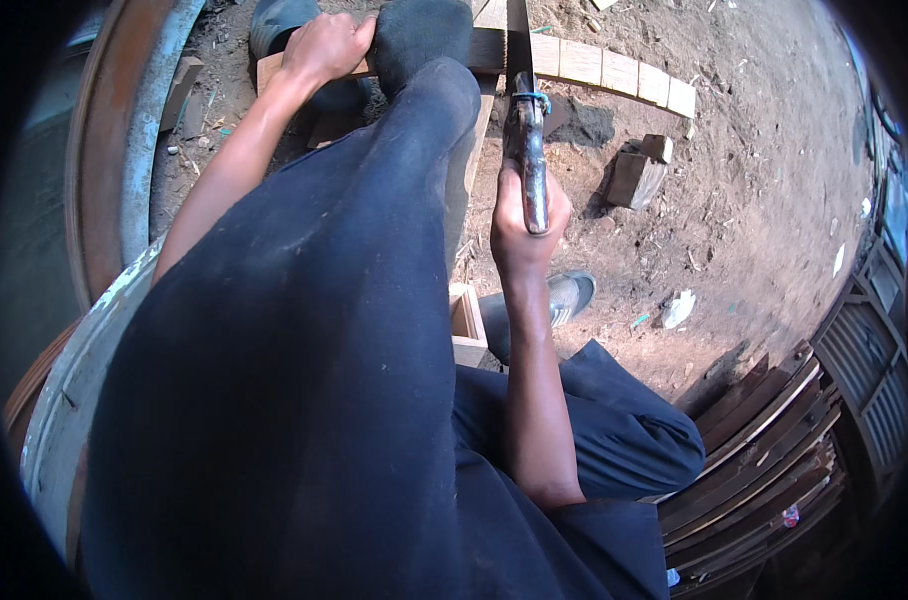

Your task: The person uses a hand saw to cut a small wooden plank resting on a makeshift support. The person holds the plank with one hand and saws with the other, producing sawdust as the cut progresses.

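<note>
At the top of the head view, my left hand (326,48) is closed at a pale wooden plank (614,70), beside my dark-socked foot (419,35) resting on it. The plank is marked with crosswise lines. My right hand (524,205) grips the worn wooden handle of a handsaw (519,55), wrapped with blue cord near the blade. The blade crosses the plank just right of my foot, over another length of wood (474,120) running beneath. My raised dark-trousered leg fills the middle and lower left, hiding part of that wood.
Wood blocks (634,180) and a white scrap (677,308) lie on the dirt at right. A small wooden box (466,340) is by my other shoe (569,298). Stacked boards (749,470) and a slatted metal frame (864,370) are at lower right, curved panels (104,180) at left.
</note>
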Action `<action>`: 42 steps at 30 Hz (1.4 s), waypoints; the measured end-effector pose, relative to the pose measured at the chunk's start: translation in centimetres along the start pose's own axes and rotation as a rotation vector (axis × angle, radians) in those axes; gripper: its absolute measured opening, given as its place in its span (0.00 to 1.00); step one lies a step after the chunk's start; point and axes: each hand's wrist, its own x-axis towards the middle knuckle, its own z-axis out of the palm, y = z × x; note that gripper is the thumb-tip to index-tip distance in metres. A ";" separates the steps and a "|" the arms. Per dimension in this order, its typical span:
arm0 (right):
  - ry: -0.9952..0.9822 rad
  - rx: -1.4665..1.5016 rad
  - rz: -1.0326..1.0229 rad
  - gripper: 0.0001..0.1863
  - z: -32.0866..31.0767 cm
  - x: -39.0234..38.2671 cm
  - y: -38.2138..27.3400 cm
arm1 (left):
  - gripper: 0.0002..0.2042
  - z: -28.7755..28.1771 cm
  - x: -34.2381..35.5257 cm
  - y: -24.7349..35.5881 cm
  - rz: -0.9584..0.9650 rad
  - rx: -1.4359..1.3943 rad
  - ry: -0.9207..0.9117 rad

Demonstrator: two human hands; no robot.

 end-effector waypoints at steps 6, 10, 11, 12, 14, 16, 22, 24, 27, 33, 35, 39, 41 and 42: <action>-0.032 -0.135 0.068 0.04 -2.0 -5.2 0.7 | 0.25 -0.6 0.1 0.4 -0.004 0.004 -0.059; -0.012 -0.045 -0.005 0.04 -0.9 -2.1 0.5 | 0.25 -0.6 0.2 0.4 -0.025 -0.010 -0.038; -0.006 0.026 0.028 0.05 -0.3 -0.8 0.2 | 0.24 -0.1 0.4 0.4 -0.011 -0.011 -0.004; -0.022 0.044 0.042 0.06 -0.2 -0.4 0.1 | 0.24 -0.1 0.0 0.1 -0.017 -0.005 0.024; -0.008 0.083 0.086 0.09 -0.3 -1.1 -1.3 | 0.24 -0.2 0.0 -0.2 -0.025 0.007 0.001; -0.005 -0.045 0.078 0.05 -2.0 -4.6 0.7 | 0.25 -0.3 0.2 0.4 -0.026 0.002 -0.023; 0.006 -0.011 -0.029 0.04 -0.6 -0.9 0.2 | 0.26 0.9 0.5 -0.6 -0.041 -0.004 0.013; -0.019 0.034 0.005 0.06 -0.4 0.2 -0.6 | 0.26 0.5 0.5 -0.6 -0.053 -0.007 -0.036; -0.034 -0.034 0.092 0.05 -1.8 -3.1 -0.3 | 0.26 0.6 0.5 -0.9 -0.058 0.021 -0.017; -0.011 -0.031 -0.008 0.05 -0.7 -1.4 0.0 | 0.25 -1.3 -0.2 0.7 0.029 -0.022 -0.025; -0.023 0.084 0.029 0.07 0.0 1.0 -1.0 | 0.25 0.3 0.9 -0.7 -0.040 0.011 -0.052; -0.005 -0.098 0.022 0.04 -1.7 -4.4 0.2 | 0.24 1.2 0.8 -1.0 -0.019 0.029 -0.010; -0.028 -0.108 0.054 0.04 -2.4 -4.4 0.6 | 0.23 0.9 1.1 -0.9 -0.015 0.040 -0.065; -0.040 -0.110 0.071 0.04 -2.5 -4.3 0.3 | 0.23 1.2 0.9 -1.4 0.024 0.056 -0.065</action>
